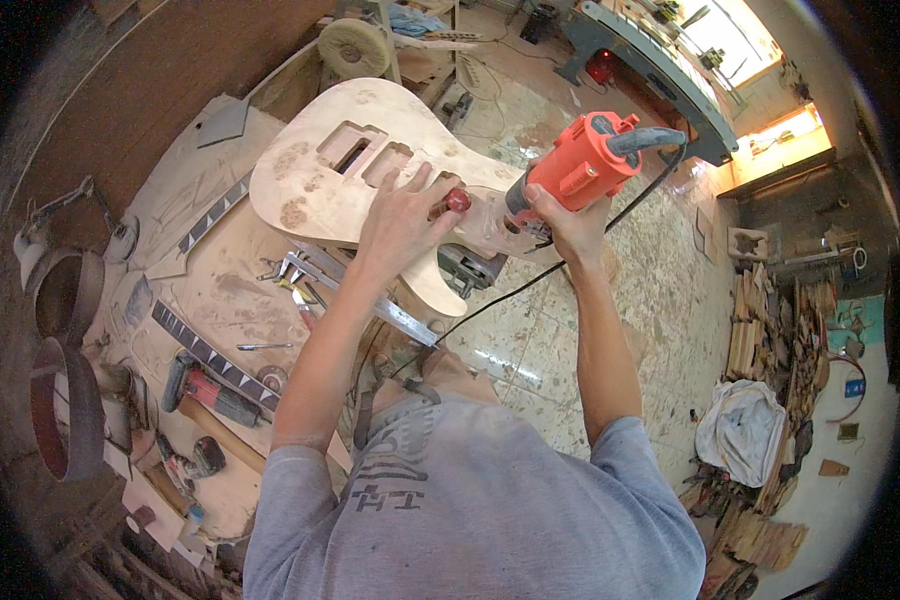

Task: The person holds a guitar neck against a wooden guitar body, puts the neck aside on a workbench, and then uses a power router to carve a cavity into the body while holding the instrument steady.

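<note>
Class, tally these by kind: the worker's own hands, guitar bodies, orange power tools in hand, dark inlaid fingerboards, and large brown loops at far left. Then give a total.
Left hand and right hand: 2
Guitar body: 1
Orange power tool: 1
Upper fingerboard and lower fingerboard: 2
Upper brown loop and lower brown loop: 2
Total: 8

Wears a loose grey T-shirt [530, 510] with a faintly bluish cast, creased in soft folds across the front. Carries dark printed lettering [365, 496] on the chest, toward the left, with curved dark shapes [402, 452] just beside. Has short sleeves [295, 500] of matching grey, ending in plain hems above the elbows. Leaves both forearms [320, 370] bare down to the left hand [395, 225] and the right hand [577, 228], likewise bare. Shows a dark grey, strap-like band [420, 388] near the shirt's edge, too unclear to name more exactly.
</note>
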Motion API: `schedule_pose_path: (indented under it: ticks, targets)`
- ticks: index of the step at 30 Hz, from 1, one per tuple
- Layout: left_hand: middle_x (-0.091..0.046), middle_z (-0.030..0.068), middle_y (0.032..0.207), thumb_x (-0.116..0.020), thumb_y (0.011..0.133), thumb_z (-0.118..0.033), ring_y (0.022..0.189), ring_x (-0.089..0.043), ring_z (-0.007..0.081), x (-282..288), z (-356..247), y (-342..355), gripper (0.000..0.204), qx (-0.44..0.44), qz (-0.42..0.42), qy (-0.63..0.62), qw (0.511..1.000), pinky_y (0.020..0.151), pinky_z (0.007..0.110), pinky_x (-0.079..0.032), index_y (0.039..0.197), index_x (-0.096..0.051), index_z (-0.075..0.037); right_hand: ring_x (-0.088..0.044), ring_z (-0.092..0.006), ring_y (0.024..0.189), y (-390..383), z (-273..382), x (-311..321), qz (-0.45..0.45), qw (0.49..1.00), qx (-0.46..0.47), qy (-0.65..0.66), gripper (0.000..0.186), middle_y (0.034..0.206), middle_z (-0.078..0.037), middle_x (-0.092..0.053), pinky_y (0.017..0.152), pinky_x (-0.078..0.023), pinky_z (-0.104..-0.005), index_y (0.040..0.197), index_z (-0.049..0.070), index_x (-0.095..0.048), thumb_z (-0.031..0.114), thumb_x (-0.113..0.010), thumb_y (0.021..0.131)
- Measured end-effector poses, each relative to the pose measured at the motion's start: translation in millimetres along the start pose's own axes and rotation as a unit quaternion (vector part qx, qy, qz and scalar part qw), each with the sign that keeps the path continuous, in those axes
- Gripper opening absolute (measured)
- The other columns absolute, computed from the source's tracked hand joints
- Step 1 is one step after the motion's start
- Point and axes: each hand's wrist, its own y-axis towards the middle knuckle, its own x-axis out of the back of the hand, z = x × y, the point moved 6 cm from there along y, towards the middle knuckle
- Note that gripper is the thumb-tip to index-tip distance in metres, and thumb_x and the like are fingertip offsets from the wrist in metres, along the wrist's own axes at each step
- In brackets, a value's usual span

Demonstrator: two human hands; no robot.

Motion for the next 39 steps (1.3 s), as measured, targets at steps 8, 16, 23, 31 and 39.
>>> schedule_pose_path:
  ticks: [8,16,23,31,39]
  targets:
    - [-0.071,0.0335,0.124,-0.073,0.096,-0.030,0.125,-0.068,0.0393,7,-1,3,0.045,0.030,-0.005,-0.054,0.998,0.121,0.049,-0.036,0.137,-0.070,-0.012,-0.068,-0.0143,0.105,2,-1,-5,-0.004,0.999,-0.001,-0.035,0.070,0.122,-0.003,-0.069,0.094,-0.058,-0.0352,0.139,0.005,-0.060,0.015,-0.093,0.079]
    - [-0.071,0.0270,0.131,-0.072,0.097,-0.025,0.127,-0.066,0.0398,11,0,4,0.042,0.062,-0.009,-0.074,0.995,0.118,0.048,-0.041,0.135,-0.069,-0.008,-0.069,-0.0141,0.103,6,0,-17,-0.008,1.000,-0.001,-0.026,0.068,0.118,-0.003,-0.071,0.091,-0.059,-0.0342,0.139,0.004,-0.062,0.017,-0.093,0.080]
    - [-0.063,0.0252,0.146,-0.073,0.096,-0.019,0.137,-0.060,0.0404,8,8,1,0.045,0.033,-0.050,-0.042,0.997,0.116,0.047,-0.046,0.137,-0.067,-0.001,-0.071,-0.0138,0.096,11,-3,-25,-0.012,1.000,0.003,0.001,0.065,0.113,-0.004,-0.073,0.086,-0.061,-0.0335,0.136,0.003,-0.063,0.016,-0.093,0.080]
    - [-0.052,0.0292,0.156,-0.072,0.095,-0.016,0.139,-0.056,0.0455,13,9,2,0.041,0.071,-0.052,-0.095,0.992,0.113,0.048,-0.050,0.131,-0.065,0.003,-0.071,-0.0177,0.104,17,-6,-30,0.008,0.999,0.009,-0.038,0.072,0.114,-0.007,-0.071,0.092,-0.060,-0.0358,0.142,0.002,-0.056,0.014,-0.092,0.080]
    - [-0.051,0.0316,0.155,-0.069,0.097,-0.012,0.134,-0.059,0.0456,13,14,2,0.041,0.093,-0.055,-0.101,0.989,0.108,0.048,-0.053,0.134,-0.062,0.004,-0.071,-0.0177,0.103,24,-8,-38,0.011,0.999,0.023,-0.035,0.076,0.115,-0.007,-0.071,0.091,-0.060,-0.0350,0.143,0.002,-0.055,0.014,-0.093,0.079]
